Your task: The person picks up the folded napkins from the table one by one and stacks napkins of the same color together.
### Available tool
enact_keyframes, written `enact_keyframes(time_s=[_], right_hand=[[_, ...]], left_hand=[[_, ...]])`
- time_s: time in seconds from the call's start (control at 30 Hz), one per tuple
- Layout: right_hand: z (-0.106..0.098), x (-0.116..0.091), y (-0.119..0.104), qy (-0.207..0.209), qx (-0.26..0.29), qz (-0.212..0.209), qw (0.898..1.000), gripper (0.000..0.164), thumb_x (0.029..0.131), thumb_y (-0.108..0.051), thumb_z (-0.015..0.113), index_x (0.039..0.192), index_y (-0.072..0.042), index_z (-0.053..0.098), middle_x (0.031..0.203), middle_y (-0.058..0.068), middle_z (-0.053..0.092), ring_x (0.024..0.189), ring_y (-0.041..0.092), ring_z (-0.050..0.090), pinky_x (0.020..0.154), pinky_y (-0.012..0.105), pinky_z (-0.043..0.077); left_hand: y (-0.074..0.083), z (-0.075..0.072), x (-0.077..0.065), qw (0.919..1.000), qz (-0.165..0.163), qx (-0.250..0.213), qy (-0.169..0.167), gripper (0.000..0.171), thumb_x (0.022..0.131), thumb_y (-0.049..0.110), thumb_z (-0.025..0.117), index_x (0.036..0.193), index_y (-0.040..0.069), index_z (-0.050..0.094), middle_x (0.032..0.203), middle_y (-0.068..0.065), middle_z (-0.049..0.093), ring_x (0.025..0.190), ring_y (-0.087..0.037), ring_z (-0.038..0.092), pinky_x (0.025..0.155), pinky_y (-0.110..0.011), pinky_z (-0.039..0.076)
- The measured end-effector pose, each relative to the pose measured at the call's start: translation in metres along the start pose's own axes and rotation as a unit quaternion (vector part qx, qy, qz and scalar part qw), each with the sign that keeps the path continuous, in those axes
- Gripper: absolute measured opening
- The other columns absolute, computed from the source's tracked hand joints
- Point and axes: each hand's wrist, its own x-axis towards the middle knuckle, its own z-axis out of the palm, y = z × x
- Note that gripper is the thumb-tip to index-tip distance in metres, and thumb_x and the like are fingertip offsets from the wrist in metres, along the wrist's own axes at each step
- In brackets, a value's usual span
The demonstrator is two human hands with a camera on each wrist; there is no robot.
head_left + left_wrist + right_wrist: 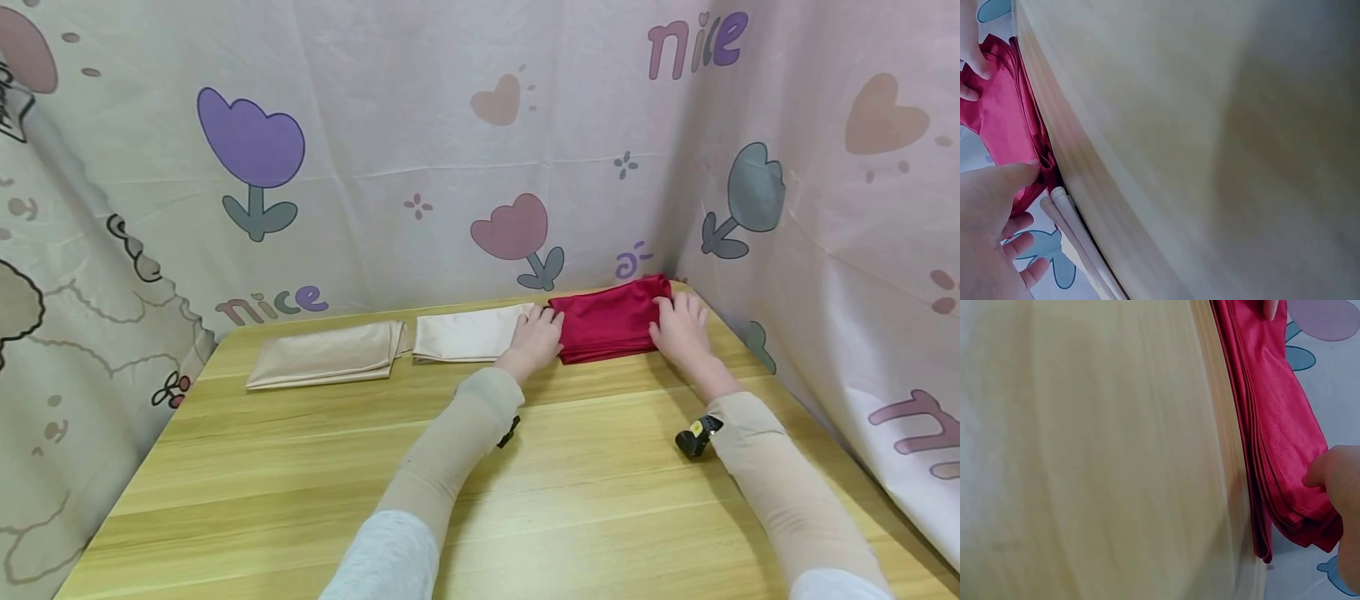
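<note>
- Wood-grain tabletop [465, 500]; pale flower-printed curtain [405, 125] beyond the hands.
- Folded crimson satiny cloth [609, 323], between both hands: probably best squared from both ends together, layers aligned.
- Left hand [537, 335], arm outstretched: thumb and fingers spread apart, touching the cloth's left end.
- Right hand [684, 330]: thumb on cloth, right end; whether pinching, cannot tell.
- Folded white cloth [465, 335]: beside left hand.

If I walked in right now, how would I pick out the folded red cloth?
Find the wood-grain table and follow its far edge to the right in the head view. There lies the folded red cloth, with the left hand at one end and the right hand at the other. Deep red sets it apart from the folded white cloth and the folded beige cloth.
</note>
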Motion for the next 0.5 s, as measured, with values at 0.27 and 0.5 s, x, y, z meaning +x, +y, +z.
enact_keyframes(time_s=[0.27, 0.5], right_hand=[[0.006, 0.002, 0.002, -0.012, -0.001, -0.006, 1.0, 0.046, 0.088, -0.012, 0.061, 0.128, 0.007, 0.049, 0.126, 0.032, 0.039, 0.121, 0.048, 0.029, 0.091, 0.06, 0.027], [0.011, 0.003, 0.003, -0.044, -0.003, -0.003, 0.999, 0.052, 0.089, -0.014, 0.061, 0.133, 0.009, 0.045, 0.127, 0.033, 0.037, 0.123, 0.05, 0.027, 0.094, 0.062, 0.025]], left_hand=[[0.001, 0.0, 0.002, 0.9997, -0.012, -0.01, -0.017, 0.065, 0.097, 0.042, 0.056, 0.152, 0.017, 0.033, 0.151, -0.004, 0.04, 0.141, -0.026, 0.029, 0.108, -0.043, 0.036], [0.003, -0.003, 0.0, 0.9992, -0.022, -0.018, -0.028, 0.064, 0.097, 0.041, 0.056, 0.152, 0.016, 0.034, 0.152, -0.004, 0.04, 0.143, -0.026, 0.028, 0.109, -0.043, 0.036]])
